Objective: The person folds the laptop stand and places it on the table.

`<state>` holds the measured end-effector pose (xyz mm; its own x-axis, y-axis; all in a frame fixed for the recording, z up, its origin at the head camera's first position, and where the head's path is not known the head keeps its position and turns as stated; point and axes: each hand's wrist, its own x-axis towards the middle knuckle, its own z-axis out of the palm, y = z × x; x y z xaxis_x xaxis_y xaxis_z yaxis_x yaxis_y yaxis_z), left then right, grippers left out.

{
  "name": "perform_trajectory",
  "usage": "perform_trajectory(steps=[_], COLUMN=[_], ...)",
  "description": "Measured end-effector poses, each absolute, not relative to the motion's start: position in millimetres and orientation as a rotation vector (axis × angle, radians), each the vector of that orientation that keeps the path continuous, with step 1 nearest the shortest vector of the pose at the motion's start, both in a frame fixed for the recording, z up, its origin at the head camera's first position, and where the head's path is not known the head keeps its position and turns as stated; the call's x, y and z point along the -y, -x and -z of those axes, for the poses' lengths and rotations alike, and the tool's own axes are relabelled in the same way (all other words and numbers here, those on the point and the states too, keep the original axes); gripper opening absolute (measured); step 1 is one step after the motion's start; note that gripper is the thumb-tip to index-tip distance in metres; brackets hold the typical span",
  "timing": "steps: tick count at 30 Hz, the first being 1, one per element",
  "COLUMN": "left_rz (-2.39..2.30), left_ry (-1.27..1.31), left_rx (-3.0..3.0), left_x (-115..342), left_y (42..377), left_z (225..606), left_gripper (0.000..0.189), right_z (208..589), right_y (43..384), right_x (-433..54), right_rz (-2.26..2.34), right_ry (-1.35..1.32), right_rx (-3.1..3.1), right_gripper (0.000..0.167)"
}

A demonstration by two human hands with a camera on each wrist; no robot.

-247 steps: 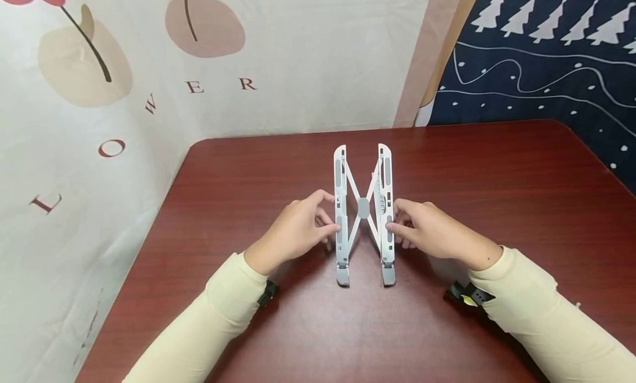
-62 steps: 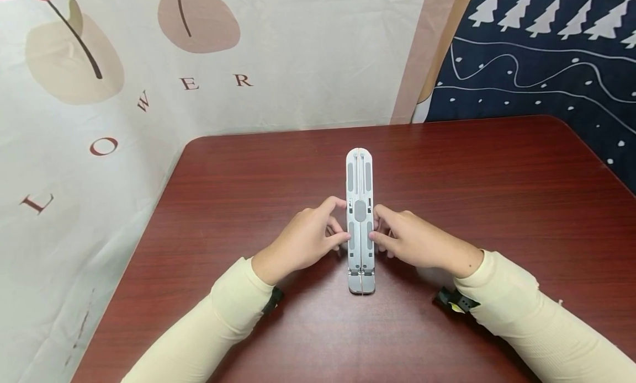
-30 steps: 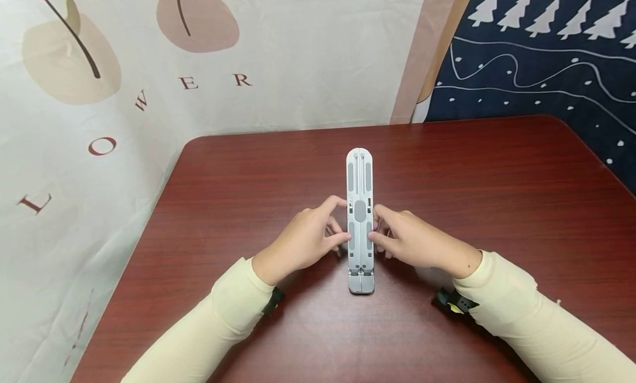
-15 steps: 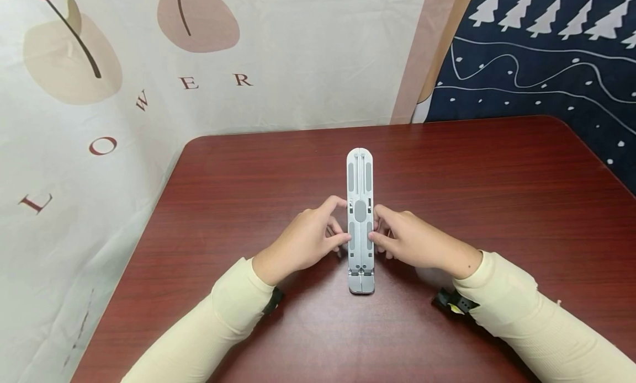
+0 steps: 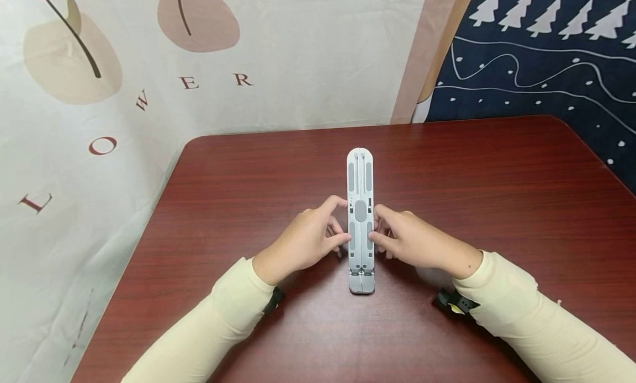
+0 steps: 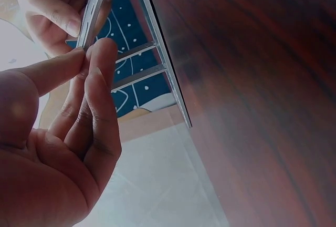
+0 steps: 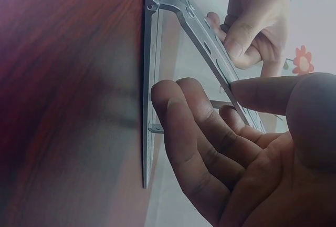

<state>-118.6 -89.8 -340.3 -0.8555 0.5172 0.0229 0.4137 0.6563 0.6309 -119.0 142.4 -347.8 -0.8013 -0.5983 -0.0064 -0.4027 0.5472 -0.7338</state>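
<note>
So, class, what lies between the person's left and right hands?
A silver folding stand is between the left hand and the right hand, gripped from both sides, as the head view shows.

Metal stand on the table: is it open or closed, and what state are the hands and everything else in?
Metal stand: halves side by side, upper bars raised at a slant, not folded flat.
Left hand: pinching the stand's left side.
Right hand: gripping its right side.
Sleeves: cuffs end short of the hands.
White cloth: hanging, lightly wrinkled.
</note>
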Motion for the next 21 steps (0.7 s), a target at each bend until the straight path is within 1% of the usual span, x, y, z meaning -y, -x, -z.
perform_trajectory(steps=[11, 16, 21], left_rz=[-0.897, -0.874, -0.862], left_ry=[-0.741, -0.729, -0.717], left_rx=[-2.791, -2.809, -2.808], left_x=[91, 92, 92], left_y=[119, 118, 117], left_z=[339, 339, 339], left_gripper=[0.055, 0.057, 0.057], right_z=[345, 340, 336], right_y=[125, 128, 129], right_x=[-146, -148, -148], right_rz=[1.033, 1.006, 1.126], right_ry=[0.851, 0.788, 0.703], right_rx=[-2.547, -2.619, -2.722], right_gripper=[0.012, 0.014, 0.012])
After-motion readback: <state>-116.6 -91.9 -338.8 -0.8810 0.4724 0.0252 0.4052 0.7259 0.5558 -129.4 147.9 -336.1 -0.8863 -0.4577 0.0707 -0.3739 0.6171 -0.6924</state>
